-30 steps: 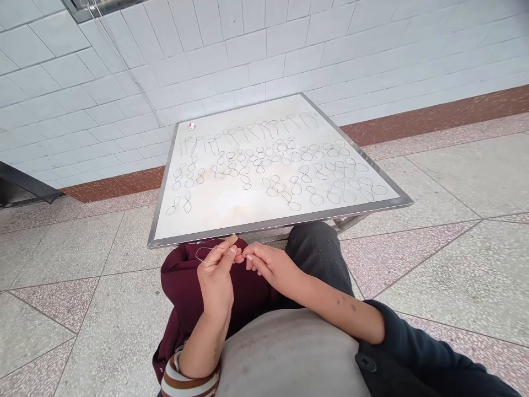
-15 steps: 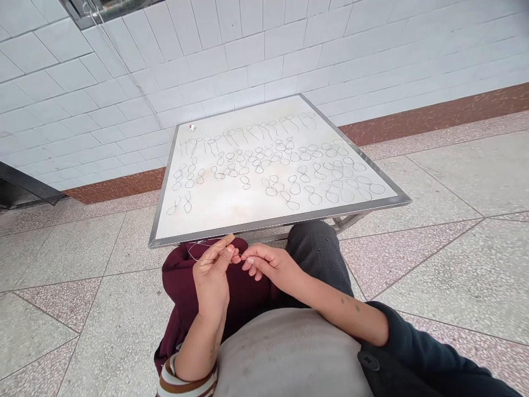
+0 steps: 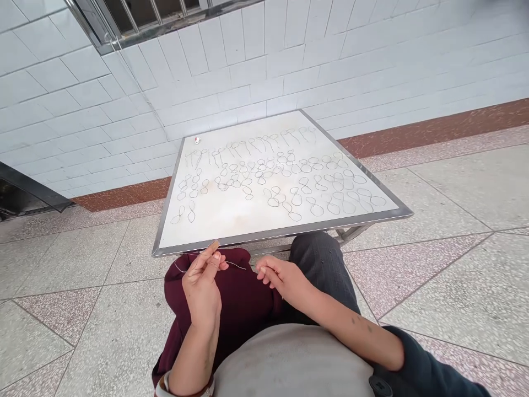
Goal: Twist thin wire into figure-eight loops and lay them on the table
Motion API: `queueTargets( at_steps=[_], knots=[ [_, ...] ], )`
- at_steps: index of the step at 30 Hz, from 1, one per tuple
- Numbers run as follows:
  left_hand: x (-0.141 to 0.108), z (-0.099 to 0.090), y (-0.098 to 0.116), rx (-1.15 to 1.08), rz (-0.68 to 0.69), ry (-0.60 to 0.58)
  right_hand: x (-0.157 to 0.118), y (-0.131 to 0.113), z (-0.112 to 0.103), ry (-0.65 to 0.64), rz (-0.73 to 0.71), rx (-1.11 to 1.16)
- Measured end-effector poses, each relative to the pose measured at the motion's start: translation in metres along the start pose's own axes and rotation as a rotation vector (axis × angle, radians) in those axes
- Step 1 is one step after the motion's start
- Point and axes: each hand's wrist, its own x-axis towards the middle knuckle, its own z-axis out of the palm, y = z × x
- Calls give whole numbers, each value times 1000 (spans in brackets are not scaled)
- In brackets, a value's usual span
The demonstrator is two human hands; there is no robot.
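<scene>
A thin wire is pinched between the thumb and fingers of my left hand, over the dark red cloth on my lap. One end sticks out to the right and a curved part shows to the left of the fingers. A tan wrap covers the tip of a left finger. My right hand is closed, thumb against fingers, just right of the wire's free end and apart from it. Whether anything is inside its fingers cannot be made out. Several wire loops, many twisted into figure eights, lie on the white table ahead.
The table has a grey metal edge right in front of my knees. A small white and red object sits at its far left corner. Behind stands a white tiled wall with a barred window. Speckled floor surrounds the table.
My right hand has come off the wire and moved right, leaving a gap. My left hand has shifted slightly left with the wire still held. The view has tilted up a little.
</scene>
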Motion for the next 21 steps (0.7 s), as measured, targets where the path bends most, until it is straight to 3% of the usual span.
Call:
queueTargets(
  at_steps=[3, 6, 8, 15, 21],
  knots=[
    [3, 0, -1, 38, -2, -25, 3, -5, 1, 139, -142, -103],
    [-1, 5, -4, 108, -39, -120, 7, -12, 7, 137, -328, -235],
    [-4, 8, -6, 136, -61, -168, 9, -12, 12, 140, -372, -287],
    [-7, 9, -11, 90, -144, -236, 13, -6, 11, 119, -303, -243],
    [-2, 10, -17, -12, -208, -232, 18, -1, 13, 2, -86, 157]
  ],
)
